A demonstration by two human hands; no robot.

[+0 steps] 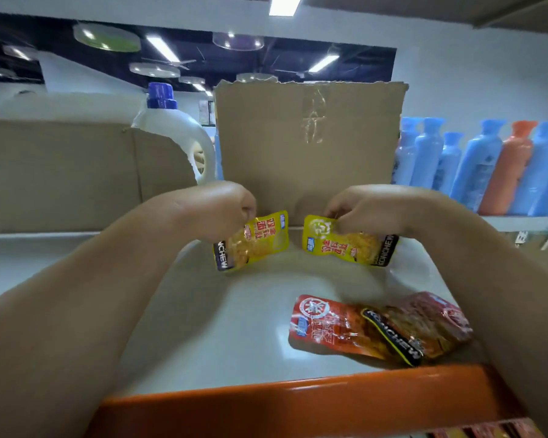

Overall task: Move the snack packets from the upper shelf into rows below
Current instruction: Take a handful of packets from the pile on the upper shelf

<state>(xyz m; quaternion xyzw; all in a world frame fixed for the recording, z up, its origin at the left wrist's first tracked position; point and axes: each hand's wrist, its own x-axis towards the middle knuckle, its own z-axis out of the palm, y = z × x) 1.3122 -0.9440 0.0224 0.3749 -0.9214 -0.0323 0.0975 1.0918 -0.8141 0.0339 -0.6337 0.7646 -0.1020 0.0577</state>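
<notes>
My left hand [217, 210] pinches the top of a yellow snack packet [258, 243] that hangs just above the white upper shelf [203, 327]. My right hand [366, 210] pinches a second yellow packet [345, 245] by its upper edge, to the right of the first. Nearer to me on the shelf lie two red packets [377, 327], overlapping each other. At the bottom right edge of the view, tops of more packets [481, 433] show below the shelf.
The shelf's orange front rail [298, 403] runs below my arms. A cardboard panel [307, 147] stands upright behind the packets, a cardboard box [76, 175] to the left, a white jug with a blue cap [171, 128] between them. Blue and orange bottles [487, 165] line the right.
</notes>
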